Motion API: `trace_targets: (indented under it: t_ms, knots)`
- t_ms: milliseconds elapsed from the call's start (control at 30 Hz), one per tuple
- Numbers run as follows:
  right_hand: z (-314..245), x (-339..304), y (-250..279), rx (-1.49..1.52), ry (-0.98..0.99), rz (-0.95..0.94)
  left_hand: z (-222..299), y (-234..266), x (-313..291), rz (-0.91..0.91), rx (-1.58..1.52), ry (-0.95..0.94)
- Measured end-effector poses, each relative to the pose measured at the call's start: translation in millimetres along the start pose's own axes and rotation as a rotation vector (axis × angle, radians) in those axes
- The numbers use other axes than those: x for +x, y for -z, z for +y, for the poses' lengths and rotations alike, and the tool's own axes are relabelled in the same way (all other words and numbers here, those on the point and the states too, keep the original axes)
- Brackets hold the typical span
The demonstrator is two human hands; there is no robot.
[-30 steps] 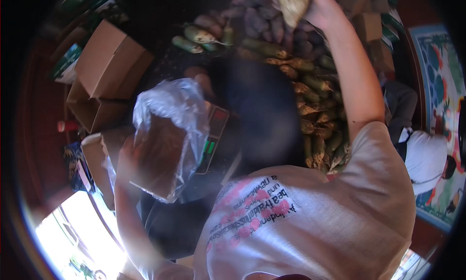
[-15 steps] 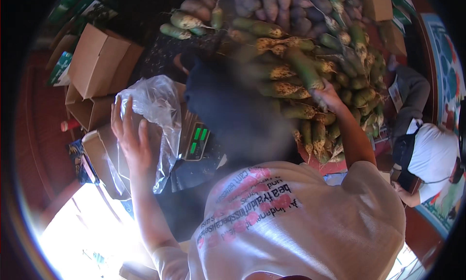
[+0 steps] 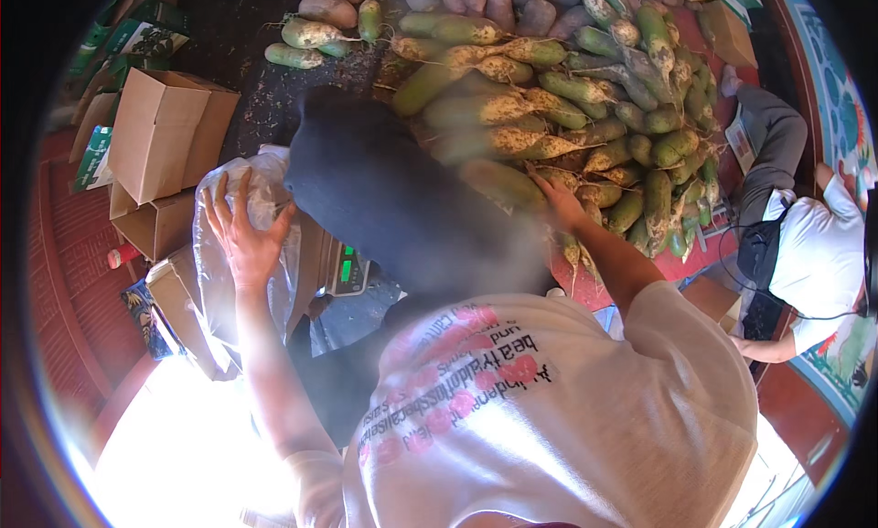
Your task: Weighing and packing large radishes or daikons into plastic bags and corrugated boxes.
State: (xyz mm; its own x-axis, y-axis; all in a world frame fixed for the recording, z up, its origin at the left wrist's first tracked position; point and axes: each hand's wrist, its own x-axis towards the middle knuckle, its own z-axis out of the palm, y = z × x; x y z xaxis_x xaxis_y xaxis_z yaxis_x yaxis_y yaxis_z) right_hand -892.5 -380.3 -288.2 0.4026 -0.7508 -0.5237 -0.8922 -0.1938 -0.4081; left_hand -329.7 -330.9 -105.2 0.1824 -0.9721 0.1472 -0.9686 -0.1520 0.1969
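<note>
My left hand (image 3: 242, 240) lies flat with its fingers spread on a clear plastic bag (image 3: 219, 281) that lines a cardboard box at my left. My right hand (image 3: 560, 206) reaches into a big pile of green-and-white radishes (image 3: 594, 116), its fingers curled over the end of one large radish (image 3: 498, 185). A small scale with a green display (image 3: 346, 270) stands next to the bag. A dark blurred shape (image 3: 393, 199) close to the camera hides the space between my hands.
Open cardboard boxes (image 3: 160, 134) stand at the left, with green packets behind them. Another person in a white top (image 3: 814, 253) crouches at the right on the red floor. More radishes (image 3: 311, 34) lie loose at the far edge of the pile.
My right arm has come down from high above the pile and now rests on a radish. My left hand has moved from the bag's side onto its top.
</note>
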Motion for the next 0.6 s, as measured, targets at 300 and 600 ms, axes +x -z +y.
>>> trace_targets:
  t_ms: [300, 600]
  knots:
    - [1.2, -2.9, -12.8, -0.066, -0.091, 0.156, 12.0, -11.1, -1.4, 0.06, 0.014, 0.084]
    - [75.4, -37.5, -9.8, 0.195, -0.161, 0.471, 22.9, 9.7, -10.5, 0.174, 0.093, 0.116]
